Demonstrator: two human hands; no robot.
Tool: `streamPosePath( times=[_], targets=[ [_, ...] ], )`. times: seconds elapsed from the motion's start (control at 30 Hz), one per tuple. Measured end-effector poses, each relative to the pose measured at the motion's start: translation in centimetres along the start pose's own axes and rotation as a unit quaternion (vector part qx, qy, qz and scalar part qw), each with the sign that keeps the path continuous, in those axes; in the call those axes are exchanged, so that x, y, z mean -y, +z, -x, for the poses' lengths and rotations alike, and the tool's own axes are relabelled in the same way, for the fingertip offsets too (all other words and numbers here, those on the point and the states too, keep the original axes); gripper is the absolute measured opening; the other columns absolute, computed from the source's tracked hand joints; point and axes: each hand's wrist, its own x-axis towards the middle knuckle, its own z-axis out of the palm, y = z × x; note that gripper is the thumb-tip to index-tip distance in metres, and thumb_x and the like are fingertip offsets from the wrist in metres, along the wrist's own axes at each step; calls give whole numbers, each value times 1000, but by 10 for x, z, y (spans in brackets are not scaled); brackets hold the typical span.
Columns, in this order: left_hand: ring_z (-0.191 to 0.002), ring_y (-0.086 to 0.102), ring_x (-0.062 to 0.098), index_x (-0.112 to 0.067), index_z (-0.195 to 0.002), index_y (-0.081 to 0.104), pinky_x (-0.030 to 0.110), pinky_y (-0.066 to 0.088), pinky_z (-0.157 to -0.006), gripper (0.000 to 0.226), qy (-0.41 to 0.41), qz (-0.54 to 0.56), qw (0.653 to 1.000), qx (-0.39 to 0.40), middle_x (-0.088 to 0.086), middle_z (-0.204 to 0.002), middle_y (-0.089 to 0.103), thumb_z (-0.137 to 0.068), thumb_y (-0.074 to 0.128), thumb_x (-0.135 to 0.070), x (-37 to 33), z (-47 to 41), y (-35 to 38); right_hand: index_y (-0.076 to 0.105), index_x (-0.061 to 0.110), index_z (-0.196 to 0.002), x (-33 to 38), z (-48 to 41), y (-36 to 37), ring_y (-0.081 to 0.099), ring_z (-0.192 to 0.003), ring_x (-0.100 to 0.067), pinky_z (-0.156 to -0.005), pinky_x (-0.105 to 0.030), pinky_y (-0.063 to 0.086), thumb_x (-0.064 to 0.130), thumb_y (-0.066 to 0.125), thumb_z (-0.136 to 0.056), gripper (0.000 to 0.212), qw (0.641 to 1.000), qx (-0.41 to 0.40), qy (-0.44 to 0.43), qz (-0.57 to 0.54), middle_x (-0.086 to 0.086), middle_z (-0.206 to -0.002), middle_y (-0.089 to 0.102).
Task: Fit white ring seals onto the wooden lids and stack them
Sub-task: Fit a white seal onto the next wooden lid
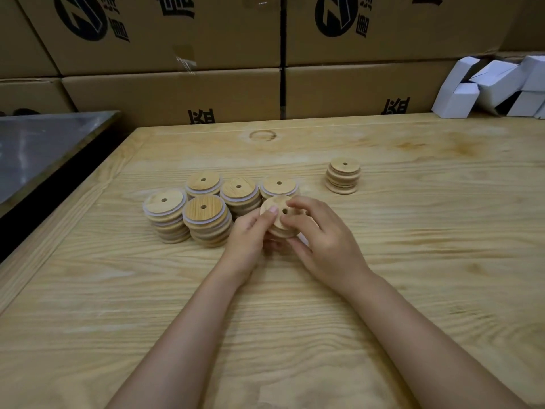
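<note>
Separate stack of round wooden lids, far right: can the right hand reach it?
Likely yes: only bare wooden table lies between right hand and that stack of wooden lids, though it's gripping a round wooden lid.

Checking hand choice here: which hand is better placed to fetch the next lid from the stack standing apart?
Right, probably. Both grip the lid. The right hand lies nearer the lone stack; the left hand sits by the sealed stacks, farther off.

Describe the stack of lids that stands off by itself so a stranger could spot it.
Start at the big wooden table. Right of the cluster of lid stacks near its middle, one stack stands alone. Unlike those, it shows no white rings between its lids.
</note>
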Motion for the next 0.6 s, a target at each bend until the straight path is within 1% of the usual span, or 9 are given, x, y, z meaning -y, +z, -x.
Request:
streamPosePath(
  times=[0.07,0.17,0.27,0.37,0.43,0.47,0.53,0.6],
  targets=[
    [-63,64,8,-11,-82,65,21,51,-54,26,-13,1,1000,-7,-1,-67,69,-96,43,-14,-1,0,-1,68,0,-94,0,1,-1,60,-101,-37,-83,-44,51,5,78,-69,28,1000,16,24,-7,-21,-114,60],
    [-60,64,7,-9,-78,65,19,51,-53,27,-17,3,1000,-26,-2,-63,68,-95,45,-9,-3,0,0,64,0,-109,6,4,-4,55,-110,-36,-93,-43,46,14,74,-74,39,997,37,67,-16,-20,-120,55],
    [-59,64,10,-7,-80,65,23,54,-51,26,-23,-2,999,-29,1,-63,67,-95,44,-9,-2,0,2,61,0,-111,8,7,-6,54,-108,-33,-93,-42,44,12,65,-78,36,993,20,113,3,-16,-117,56],
    [-62,67,15,-7,-82,65,29,57,-53,25,-38,9,998,-53,4,-66,68,-96,44,-10,-2,-2,2,63,2,-110,-1,8,-9,51,-108,-30,-95,-36,39,12,60,-81,31,981,7,193,-28,-14,-112,56],
    [-63,67,16,-8,-84,64,31,58,-53,23,-44,19,997,-68,7,-70,67,-96,45,-10,-1,-3,1,64,4,-113,-10,12,-8,48,-111,-30,-96,-36,37,11,60,-84,29,972,45,232,-7,-12,-114,56],
    [-64,66,16,-8,-85,64,31,58,-54,22,-45,18,996,-72,8,-73,66,-96,45,-10,-1,-4,0,63,6,-115,-14,14,-6,47,-113,-29,-96,-37,37,12,60,-86,30,967,77,243,8,-10,-116,55],
    [-68,66,18,-7,-87,63,31,59,-59,20,-47,19,996,-79,11,-78,65,-96,45,-9,1,-5,0,62,12,-119,-22,18,-4,47,-112,-26,-95,-35,35,15,58,-88,32,956,138,258,27,-6,-118,54],
    [-70,68,19,-7,-90,61,31,59,-62,18,-50,36,994,-85,12,-81,66,-96,44,-8,2,-6,-2,66,16,-114,-26,20,-3,49,-106,-24,-91,-33,35,16,57,-89,27,952,160,258,33,-2,-112,57]
  ],
)
